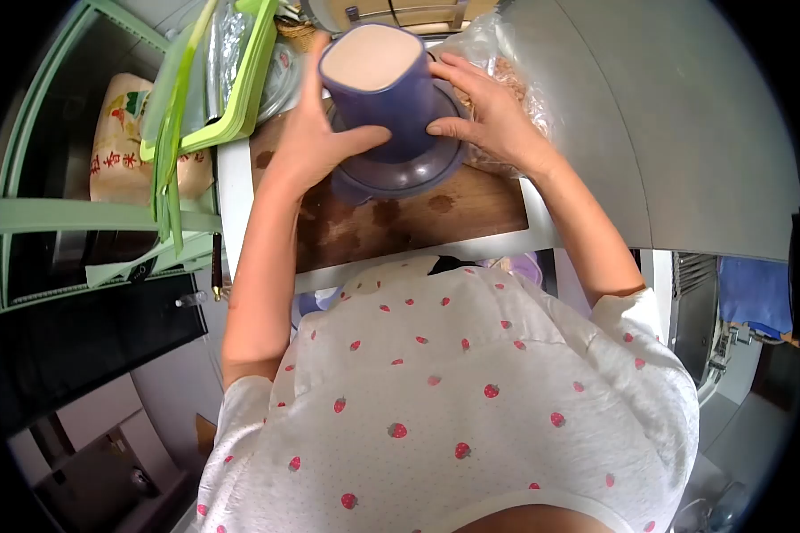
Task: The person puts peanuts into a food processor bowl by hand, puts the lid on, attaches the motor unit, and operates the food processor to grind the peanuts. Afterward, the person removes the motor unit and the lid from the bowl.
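Observation:
A blue-purple appliance (384,115) that looks like a food chopper stands on the brown wooden surface, its pale pinkish top facing up. Its upright body rises from a wide, dark round lid or base (418,178). From one side my left hand (322,142) is closed around the body, thumb on the front and fingers up along the side. My right hand (498,115) grips the opposite side, with its thumb at the front and forefinger near the top rim. Whatever is under the round part is hidden.
Behind my right hand lies a clear plastic bag (511,75) of pinkish-brown contents. At the left, spring onions (171,133) hang over a green tray (240,98), near a printed sack (116,142). A grey panel (631,107) borders the right.

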{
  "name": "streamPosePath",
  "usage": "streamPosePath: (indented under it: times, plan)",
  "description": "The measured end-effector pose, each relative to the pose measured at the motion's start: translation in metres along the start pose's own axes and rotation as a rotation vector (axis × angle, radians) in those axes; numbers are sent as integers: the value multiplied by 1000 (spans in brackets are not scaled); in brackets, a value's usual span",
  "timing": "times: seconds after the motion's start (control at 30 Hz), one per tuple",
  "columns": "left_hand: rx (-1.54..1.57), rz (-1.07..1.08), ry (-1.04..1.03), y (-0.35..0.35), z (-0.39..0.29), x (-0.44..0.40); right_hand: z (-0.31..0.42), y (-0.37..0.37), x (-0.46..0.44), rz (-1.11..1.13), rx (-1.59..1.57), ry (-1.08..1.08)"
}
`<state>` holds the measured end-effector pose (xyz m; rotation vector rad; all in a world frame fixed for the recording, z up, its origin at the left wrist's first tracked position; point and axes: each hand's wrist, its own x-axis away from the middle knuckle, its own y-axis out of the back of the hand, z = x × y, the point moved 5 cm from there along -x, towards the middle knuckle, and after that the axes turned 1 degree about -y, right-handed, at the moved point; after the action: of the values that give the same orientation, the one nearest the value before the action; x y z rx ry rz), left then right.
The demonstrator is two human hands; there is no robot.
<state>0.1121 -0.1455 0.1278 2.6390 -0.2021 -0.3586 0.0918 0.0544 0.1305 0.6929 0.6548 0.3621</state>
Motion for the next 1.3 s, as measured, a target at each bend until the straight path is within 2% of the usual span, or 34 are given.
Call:
streamPosePath:
  times: [0.07,0.1,0.17,0.23,0.3,0.5,0.57,0.63,0.7,0.77,0.83,0.97,1.03,1.07,1.1,1.13,1.2,1.23,1.27,1.3]
  plan:
    - [263,-243,-255,16,-34,1,-11,4,14,-53,-80,-236]
    - [267,-235,-250,16,-46,-2,-16,3,19,-54,-80,-247]
    - [-358,-160,-279,7,-69,-13,-51,-5,37,-15,70,-668]
    - [-449,-138,-346,5,-70,-17,-60,-21,52,-30,-36,-658]
    - [-429,-46,-381,6,-70,-15,-72,-43,64,-39,-442,-797]
    - [-479,5,-397,6,-69,-20,-80,-52,65,-75,-526,-768]
    - [-601,-65,-477,-4,-78,-8,-79,-55,67,-56,-567,-790]
    - [-591,-81,-451,1,-75,-9,-79,-56,66,-71,-612,-814]
    - [-473,-113,-334,13,-62,-15,-79,-53,65,-46,-613,-796]
    - [-501,-76,-360,9,-68,-9,-75,-52,68,-33,-627,-791]
    - [-510,6,-415,2,-77,-7,-70,-49,69,-89,-811,-846]
    - [-486,13,-392,8,-72,-14,-82,-41,63,-149,-747,-842]
    - [-493,30,-401,12,-68,-11,-86,-27,44,-210,-526,-712]
    - [-217,-47,-300,19,-58,-8,-93,-27,36,-113,-434,-739]
    - [59,-123,-193,23,-47,-3,-98,-28,30,-117,-434,-741]
    - [167,-259,-100,27,-40,8,-103,-31,23,-100,-425,-766]
    - [-210,-437,196,46,11,39,-108,-32,14,-73,-417,-783]
    - [-349,-402,283,52,59,60,-108,-32,10,-69,-382,-774]
    - [-437,-294,460,42,73,80,-109,-33,5,-63,-349,-765]
    - [-325,-117,655,33,89,99,-112,-38,2,-47,-352,-757]
